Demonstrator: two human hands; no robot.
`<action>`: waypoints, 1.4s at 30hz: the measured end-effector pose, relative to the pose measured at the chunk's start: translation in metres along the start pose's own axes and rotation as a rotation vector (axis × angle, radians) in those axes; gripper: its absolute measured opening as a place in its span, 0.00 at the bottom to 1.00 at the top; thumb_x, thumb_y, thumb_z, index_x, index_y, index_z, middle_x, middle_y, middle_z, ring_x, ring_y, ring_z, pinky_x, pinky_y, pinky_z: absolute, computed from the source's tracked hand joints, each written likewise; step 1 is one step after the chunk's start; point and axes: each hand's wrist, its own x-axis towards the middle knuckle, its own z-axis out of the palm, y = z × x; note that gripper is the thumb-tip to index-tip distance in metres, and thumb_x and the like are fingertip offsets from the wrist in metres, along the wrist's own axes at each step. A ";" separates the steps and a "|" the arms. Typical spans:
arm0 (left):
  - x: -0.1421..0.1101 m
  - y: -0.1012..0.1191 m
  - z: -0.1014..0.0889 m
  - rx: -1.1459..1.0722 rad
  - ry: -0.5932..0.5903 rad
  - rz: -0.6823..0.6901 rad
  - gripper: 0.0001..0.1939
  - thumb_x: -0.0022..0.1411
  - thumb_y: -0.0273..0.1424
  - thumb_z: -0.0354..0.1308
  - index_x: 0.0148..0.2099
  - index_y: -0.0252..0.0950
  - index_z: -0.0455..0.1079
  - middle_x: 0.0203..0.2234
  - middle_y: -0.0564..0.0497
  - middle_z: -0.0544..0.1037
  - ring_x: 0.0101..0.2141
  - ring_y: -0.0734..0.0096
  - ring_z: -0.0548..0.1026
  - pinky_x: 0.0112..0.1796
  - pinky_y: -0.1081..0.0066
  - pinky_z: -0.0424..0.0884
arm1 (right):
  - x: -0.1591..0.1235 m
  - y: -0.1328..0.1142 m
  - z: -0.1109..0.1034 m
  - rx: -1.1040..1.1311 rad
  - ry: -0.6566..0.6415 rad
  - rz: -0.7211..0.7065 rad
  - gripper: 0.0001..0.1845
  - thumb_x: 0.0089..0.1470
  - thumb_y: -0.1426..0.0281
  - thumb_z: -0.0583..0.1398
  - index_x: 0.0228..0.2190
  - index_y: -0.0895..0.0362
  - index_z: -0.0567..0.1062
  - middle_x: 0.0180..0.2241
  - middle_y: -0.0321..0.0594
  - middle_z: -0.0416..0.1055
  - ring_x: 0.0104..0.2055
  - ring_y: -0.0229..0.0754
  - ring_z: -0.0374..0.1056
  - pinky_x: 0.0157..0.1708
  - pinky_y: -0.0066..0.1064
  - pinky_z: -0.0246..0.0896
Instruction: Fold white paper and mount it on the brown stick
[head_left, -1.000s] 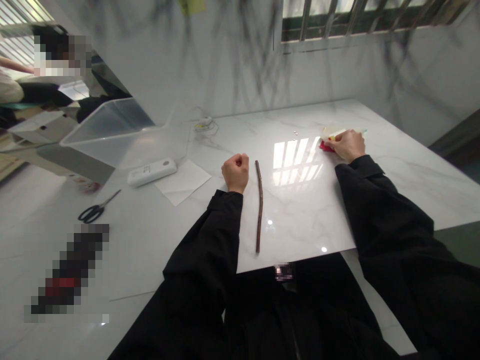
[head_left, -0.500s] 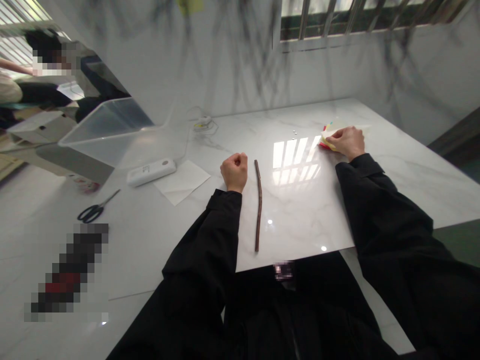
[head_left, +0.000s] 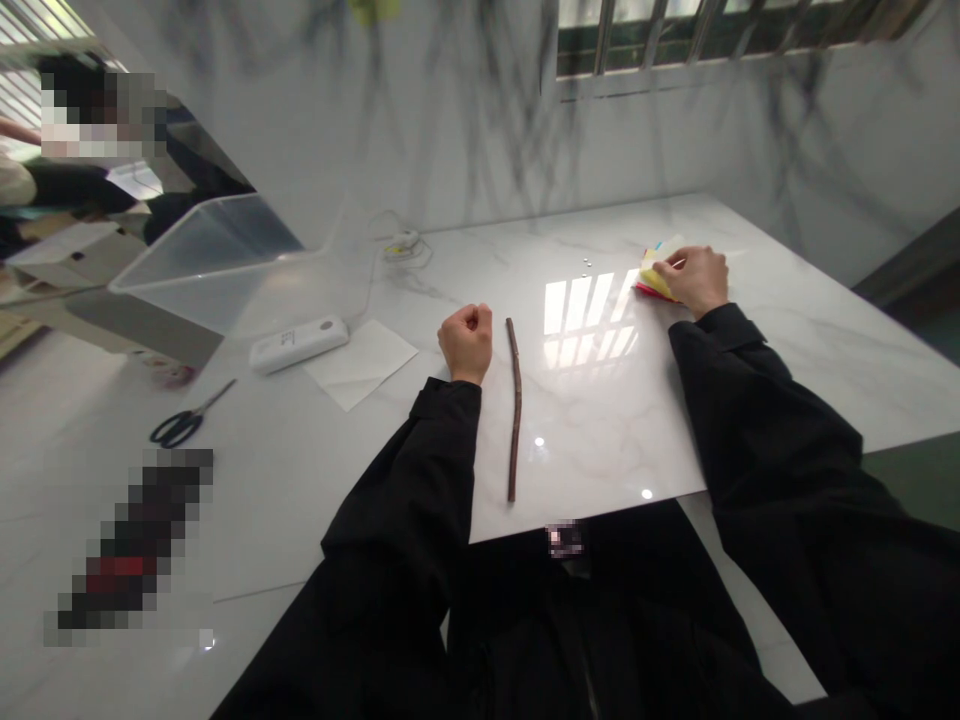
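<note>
My left hand (head_left: 466, 342) is closed in a loose fist on the white table (head_left: 585, 410), with nothing showing in it. Just to its right lies a thin brown stick (head_left: 516, 400), pointing away from me. At the far right my right hand (head_left: 699, 280) is closed, thumb and fingers pinching a small stack of coloured paper (head_left: 654, 276). Yellow, red, white and a bit of blue show in the stack. Part of it is hidden behind my fingers.
White paper (head_left: 364, 362) lies left of my left hand, beside a long white device (head_left: 298, 345). Scissors (head_left: 187, 420), a clear plastic bin (head_left: 225, 260) and a blurred-out dark object (head_left: 135, 545) are farther left. Small white bits (head_left: 587, 263) and a cable (head_left: 405, 245) lie near the wall.
The coloured paper under my right hand has shifted slightly, with more yellow showing. My left hand and the stick stay in place.
</note>
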 end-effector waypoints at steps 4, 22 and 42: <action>0.000 0.001 -0.001 -0.001 0.003 -0.007 0.24 0.69 0.36 0.56 0.21 0.39 0.58 0.16 0.56 0.61 0.23 0.72 0.58 0.30 0.68 0.56 | 0.001 0.004 0.003 -0.047 0.075 -0.014 0.26 0.69 0.54 0.55 0.49 0.62 0.81 0.49 0.62 0.78 0.50 0.56 0.69 0.51 0.45 0.57; 0.000 0.001 -0.002 -0.032 0.005 -0.015 0.23 0.69 0.36 0.57 0.20 0.38 0.61 0.16 0.56 0.61 0.22 0.72 0.58 0.30 0.68 0.56 | 0.009 0.030 0.016 -0.349 -0.185 -0.041 0.29 0.57 0.49 0.66 0.46 0.62 0.82 0.48 0.59 0.80 0.52 0.59 0.74 0.50 0.42 0.65; 0.002 -0.001 -0.003 -0.021 0.025 -0.022 0.24 0.69 0.37 0.56 0.20 0.39 0.58 0.16 0.56 0.60 0.22 0.72 0.58 0.29 0.68 0.56 | -0.011 -0.006 -0.006 -0.090 -0.021 0.124 0.22 0.57 0.57 0.68 0.46 0.61 0.84 0.49 0.63 0.79 0.49 0.56 0.72 0.46 0.42 0.63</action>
